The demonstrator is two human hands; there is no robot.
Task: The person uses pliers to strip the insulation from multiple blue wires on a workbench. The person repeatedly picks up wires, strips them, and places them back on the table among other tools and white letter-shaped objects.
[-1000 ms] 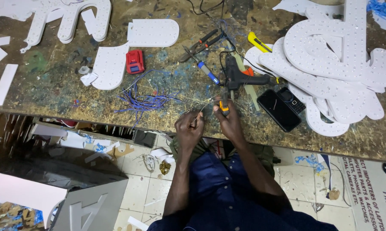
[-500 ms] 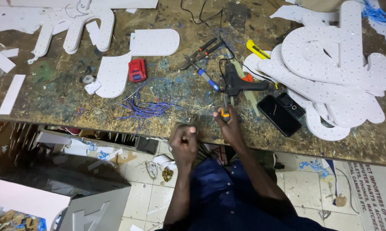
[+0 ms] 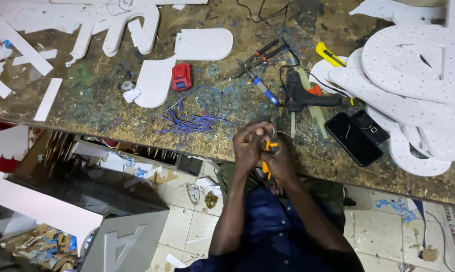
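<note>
Both of my hands meet at the near edge of the workbench (image 3: 86,108). My right hand (image 3: 283,163) grips a small yellow-handled pliers-like tool (image 3: 270,147). My left hand (image 3: 247,143) is closed against the tool's tip, pinching something thin that I cannot make out. A tangle of blue wires (image 3: 187,122) lies on the bench just left of my hands. My forearms and blue shirt (image 3: 272,236) fill the view below them.
On the bench lie a black glue gun (image 3: 308,96), a blue-handled screwdriver (image 3: 265,89), cutters (image 3: 257,56), a yellow knife (image 3: 329,54), two phones (image 3: 356,136), a small red box (image 3: 181,76) and white perforated letter shapes (image 3: 413,80). A grey panel (image 3: 124,239) stands on the tiled floor.
My hands were apart, the left one lower at the bench edge. They have come together, and the left hand now closes on the tip of the tool in my right hand.
</note>
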